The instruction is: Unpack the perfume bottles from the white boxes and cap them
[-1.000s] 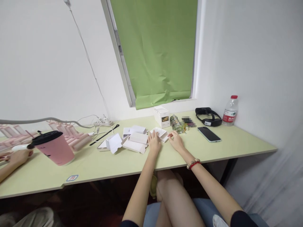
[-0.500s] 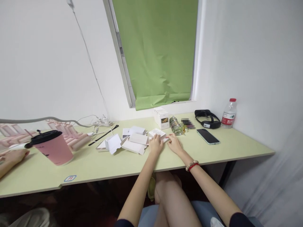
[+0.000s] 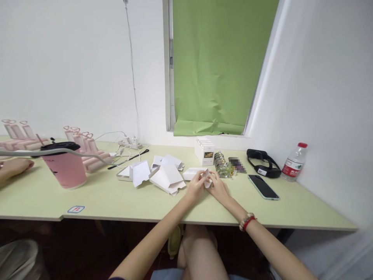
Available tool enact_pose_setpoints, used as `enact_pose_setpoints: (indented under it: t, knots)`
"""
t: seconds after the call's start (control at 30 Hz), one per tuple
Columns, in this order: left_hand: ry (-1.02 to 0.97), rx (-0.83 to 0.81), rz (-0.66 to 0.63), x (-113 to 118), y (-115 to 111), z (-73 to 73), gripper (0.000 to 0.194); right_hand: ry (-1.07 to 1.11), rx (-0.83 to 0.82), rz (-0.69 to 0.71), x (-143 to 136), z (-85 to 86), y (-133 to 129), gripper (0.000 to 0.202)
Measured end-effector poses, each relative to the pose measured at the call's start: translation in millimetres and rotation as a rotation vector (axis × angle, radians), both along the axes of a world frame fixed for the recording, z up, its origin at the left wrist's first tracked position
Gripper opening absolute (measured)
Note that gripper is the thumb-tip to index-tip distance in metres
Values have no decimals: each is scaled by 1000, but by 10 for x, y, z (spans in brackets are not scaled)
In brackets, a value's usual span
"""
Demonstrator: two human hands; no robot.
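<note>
A small white cardboard box (image 3: 191,173) lies on the table in front of me, its right end between my hands. My left hand (image 3: 196,189) pinches the end flap (image 3: 208,181) from the left with bent fingers. From the right, my right hand (image 3: 218,188) closes its fingertips on the same end. The two hands nearly touch, and the fingers partly hide the flap. Left of the box lies a loose pile of white box pieces (image 3: 167,179), some unfolded. Behind my hands stands a row of white boxes (image 3: 204,153), the front one bearing a picture.
Clear rounded bracelet-like items (image 3: 222,165) lie behind my right hand. A phone (image 3: 264,187), a black headset (image 3: 264,163) and a water bottle (image 3: 294,163) are on the right. A pink cup (image 3: 68,169), pink stands (image 3: 84,144) and another person's hand (image 3: 16,169) are on the left.
My hands have come together at the box's right end, fingers bent round its flap. The box has turned and its tray-like opening no longer shows. The view has shifted left.
</note>
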State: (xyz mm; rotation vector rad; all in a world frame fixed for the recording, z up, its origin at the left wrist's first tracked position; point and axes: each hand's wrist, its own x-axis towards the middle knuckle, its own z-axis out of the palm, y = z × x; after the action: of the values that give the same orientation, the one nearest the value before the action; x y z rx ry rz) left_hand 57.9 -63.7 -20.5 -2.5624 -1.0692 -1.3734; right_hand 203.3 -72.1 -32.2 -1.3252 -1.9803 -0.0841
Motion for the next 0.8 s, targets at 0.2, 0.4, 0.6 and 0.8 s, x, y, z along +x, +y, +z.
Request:
enact_pose_setpoints:
  t: [0.2, 0.4, 0.6, 0.8]
  knots:
    - [-26, 175, -127, -37, -38, 26, 25, -130, 65, 70, 140, 278, 35, 27]
    - [178, 358, -52, -75, -188, 230, 30, -240, -12, 237, 215, 770, 399, 17]
    - [162, 124, 311, -31, 115, 458, 63, -95, -63, 233, 55, 1069, 581, 9]
    - [289, -318, 419, -89, 552, 754, 48, 77, 103, 258, -103, 814, 609, 30]
